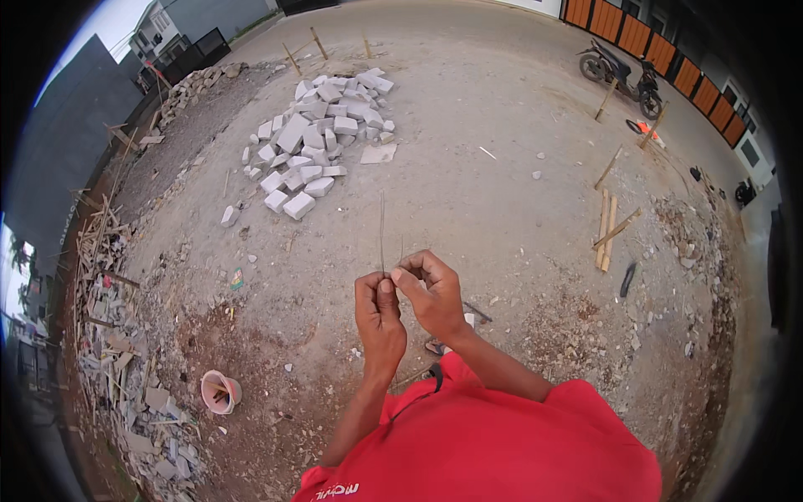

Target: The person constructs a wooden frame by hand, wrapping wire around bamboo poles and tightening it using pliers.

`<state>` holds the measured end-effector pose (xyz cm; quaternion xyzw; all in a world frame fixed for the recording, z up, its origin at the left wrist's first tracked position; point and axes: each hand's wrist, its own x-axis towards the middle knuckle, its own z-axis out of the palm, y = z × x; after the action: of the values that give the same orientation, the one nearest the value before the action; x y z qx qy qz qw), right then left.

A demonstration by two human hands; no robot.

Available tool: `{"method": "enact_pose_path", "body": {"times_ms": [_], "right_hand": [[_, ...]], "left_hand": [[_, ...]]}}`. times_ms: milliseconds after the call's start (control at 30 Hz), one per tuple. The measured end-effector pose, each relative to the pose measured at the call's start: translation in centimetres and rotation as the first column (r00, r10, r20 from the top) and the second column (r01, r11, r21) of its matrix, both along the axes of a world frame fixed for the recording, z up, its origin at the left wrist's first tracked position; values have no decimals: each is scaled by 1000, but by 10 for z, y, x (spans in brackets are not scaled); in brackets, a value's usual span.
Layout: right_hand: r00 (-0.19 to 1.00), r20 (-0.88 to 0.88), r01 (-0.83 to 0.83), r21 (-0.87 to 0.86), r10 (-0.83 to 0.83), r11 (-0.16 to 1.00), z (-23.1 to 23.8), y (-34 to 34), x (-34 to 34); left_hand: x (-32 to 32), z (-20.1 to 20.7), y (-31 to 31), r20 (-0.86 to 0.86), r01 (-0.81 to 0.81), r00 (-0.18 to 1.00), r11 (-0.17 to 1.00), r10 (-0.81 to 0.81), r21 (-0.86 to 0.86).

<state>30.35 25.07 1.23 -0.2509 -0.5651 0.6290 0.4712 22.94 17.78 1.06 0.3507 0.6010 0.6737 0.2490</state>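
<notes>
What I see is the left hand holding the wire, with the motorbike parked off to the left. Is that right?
Not quite: the motorbike is parked off to the right, as the head view shows. The left hand does hold the wire.

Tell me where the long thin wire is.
Near the centre of the head view, the long thin wire extends up from the left hand, beside the right hand.

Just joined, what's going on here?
A person in a red shirt has a thin wire pinched upright in the left hand. The right hand is up against it, though its grip is hard to make out. Pale blocks lie heaped ahead; a bucket sits to the left.
</notes>
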Motion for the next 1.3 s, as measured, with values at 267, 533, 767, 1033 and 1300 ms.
{"method": "enact_pose_path", "body": {"times_ms": [267,533,767,1033,1300], "right_hand": [[993,33,-109,-74,111,991,17,16,-12],[993,-95,-87,-161,73,983,14,34,-16],[981,-188,-102,-235,58,967,9,41,-23],[972,-235,-88,-275,22,957,-4,38,-26],[967,-250,-154,-404,54,902,1,16,-32]], "left_hand": [[-14,9,-9,-2,-15,1000,999,15,-40],[-13,3,-18,80,73,995,992,-65,-102],[-13,-5,-28,116,120,988,982,-103,-145],[-13,-8,-42,118,169,982,962,-147,-215],[-16,1,-58,99,238,971,913,-217,-332]]}}
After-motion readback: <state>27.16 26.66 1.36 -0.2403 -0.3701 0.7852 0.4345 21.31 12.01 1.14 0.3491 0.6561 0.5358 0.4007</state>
